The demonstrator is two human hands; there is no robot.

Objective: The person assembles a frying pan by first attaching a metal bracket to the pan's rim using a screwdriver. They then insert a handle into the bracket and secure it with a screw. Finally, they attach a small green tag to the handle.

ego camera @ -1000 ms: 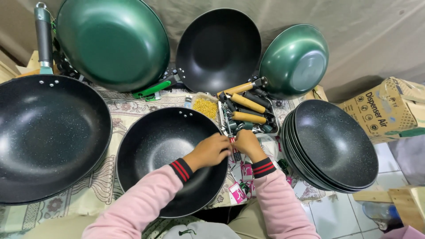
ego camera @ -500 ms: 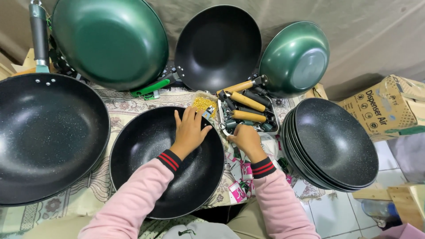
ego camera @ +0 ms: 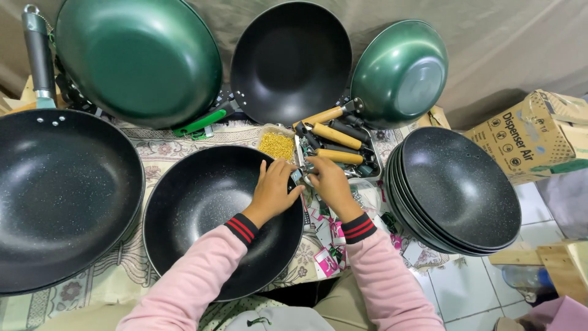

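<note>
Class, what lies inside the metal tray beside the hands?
The tray holds wooden-handled and dark handles. The right hand covers its near end, so anything there is hidden.

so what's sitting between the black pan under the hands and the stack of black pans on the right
In the head view, between the black pan and the stack of black pans lie the right hand, a tray of wooden-handled pan handles and pink-and-white packets on the cloth.

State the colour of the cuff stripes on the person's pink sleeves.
Red stripes on black cuffs, clearest in the head view.
</note>
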